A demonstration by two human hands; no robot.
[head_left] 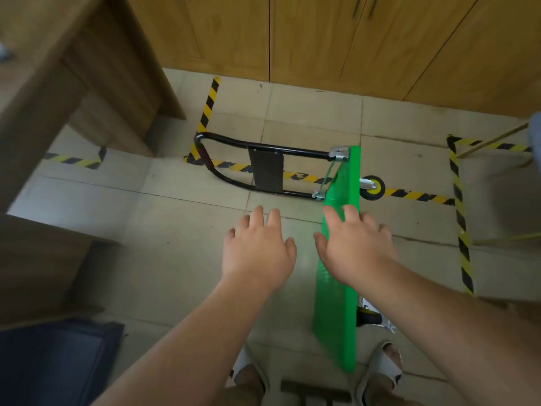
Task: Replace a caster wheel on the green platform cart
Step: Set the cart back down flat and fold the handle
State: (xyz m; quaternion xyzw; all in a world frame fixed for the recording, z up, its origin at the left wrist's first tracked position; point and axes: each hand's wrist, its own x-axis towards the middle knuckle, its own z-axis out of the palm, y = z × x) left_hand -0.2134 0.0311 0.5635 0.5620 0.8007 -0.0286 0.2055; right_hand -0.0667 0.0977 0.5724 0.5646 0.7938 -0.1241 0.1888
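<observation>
At six o'clock, closest in, two feet in pale sandals [383, 365] stand on the tiled floor [181, 218], planted either side of the near end of the green platform cart [336, 312]. The cart is tipped up on one long edge, its deck facing nine o'clock and its underside facing three o'clock, probably so the wheels can be reached without crouching under it. A near caster [369, 316] peeks out from behind the deck at about five o'clock.

Above that, at centre, both hands are spread with fingers apart and grip nothing. The right hand [352, 244] lies over the top edge of the deck, apparently steadying it so it does not fall flat; whether it actually presses on the plastic I cannot tell. The left hand [257, 247] hovers just beside the deck at nine o'clock, clear of it.

Farther out, toward twelve o'clock, the black handle [263, 148] lies flat on the floor, bracing the tilted cart. At one o'clock the yellow-hubbed caster wheel [372, 187] sticks out sideways, off the floor and free to work on. Wooden cabinets [322, 39] close the far side.
</observation>
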